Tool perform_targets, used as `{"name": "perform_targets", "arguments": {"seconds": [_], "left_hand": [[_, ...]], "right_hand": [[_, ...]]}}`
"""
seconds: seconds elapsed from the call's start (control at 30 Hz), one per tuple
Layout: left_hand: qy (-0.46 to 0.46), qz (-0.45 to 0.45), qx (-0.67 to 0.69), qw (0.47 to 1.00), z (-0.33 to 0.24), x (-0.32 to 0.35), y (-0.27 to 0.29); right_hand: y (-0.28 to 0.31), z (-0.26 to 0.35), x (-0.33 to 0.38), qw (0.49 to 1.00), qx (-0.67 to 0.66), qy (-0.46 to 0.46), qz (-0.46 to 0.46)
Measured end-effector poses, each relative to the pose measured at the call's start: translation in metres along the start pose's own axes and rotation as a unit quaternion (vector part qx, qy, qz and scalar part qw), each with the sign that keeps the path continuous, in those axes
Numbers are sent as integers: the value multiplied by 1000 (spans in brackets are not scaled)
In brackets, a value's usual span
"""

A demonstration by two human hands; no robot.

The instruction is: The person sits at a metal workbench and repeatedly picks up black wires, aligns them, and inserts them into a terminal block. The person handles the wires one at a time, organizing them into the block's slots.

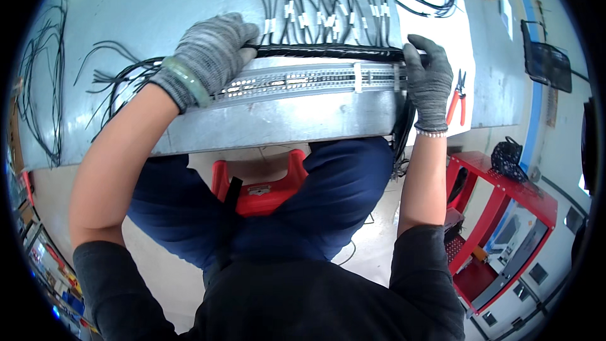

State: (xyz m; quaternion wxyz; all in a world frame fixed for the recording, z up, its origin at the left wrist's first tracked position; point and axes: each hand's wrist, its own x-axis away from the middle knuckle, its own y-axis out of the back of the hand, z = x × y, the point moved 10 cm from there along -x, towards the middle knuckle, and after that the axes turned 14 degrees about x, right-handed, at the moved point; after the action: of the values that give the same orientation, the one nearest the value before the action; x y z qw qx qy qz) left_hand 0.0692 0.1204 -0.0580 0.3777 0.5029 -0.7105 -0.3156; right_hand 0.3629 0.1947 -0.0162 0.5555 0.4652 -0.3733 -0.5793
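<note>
Wire loops (43, 82), thin and black, lie at the far left of the surface (126, 16), apart from the rest, presumably so they do not tangle with it. Next to the right, loose wire ends (110, 82) fan out beside the left hand (211, 50). That gloved hand is closed on the left end of a black cable bundle (328, 52); fingers and thumb pinch it. The bundle runs nearly straight to the right, its span apparently drawn level by a grip at each end. On its near side, and parallel to it, lies a slotted metal rail (297, 83). On its far side, black wires with white tags (328, 19) spread outward, which seems to leave each one separate. The right hand (430, 82), gloved also, is curled around the bundle's right end, evidently as the opposite anchor. Just below it, a dark cable length (404, 126) hangs over the near edge. Further right, red-handled pliers (457, 102) rest on a white sheet (456, 31), near the right hand and seemingly placed within its reach
</note>
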Motion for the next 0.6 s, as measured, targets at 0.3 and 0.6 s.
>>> {"name": "perform_targets", "arguments": {"seconds": [0.3, 0.6], "left_hand": [[-1, -21, 23, 1000, 0, 1, 1], [19, -23, 49, 998, 5, -2, 12]], "right_hand": [[-5, -9, 44, 973, -114, 171, 107], [-13, -15, 44, 989, -95, 113, 9]]}}
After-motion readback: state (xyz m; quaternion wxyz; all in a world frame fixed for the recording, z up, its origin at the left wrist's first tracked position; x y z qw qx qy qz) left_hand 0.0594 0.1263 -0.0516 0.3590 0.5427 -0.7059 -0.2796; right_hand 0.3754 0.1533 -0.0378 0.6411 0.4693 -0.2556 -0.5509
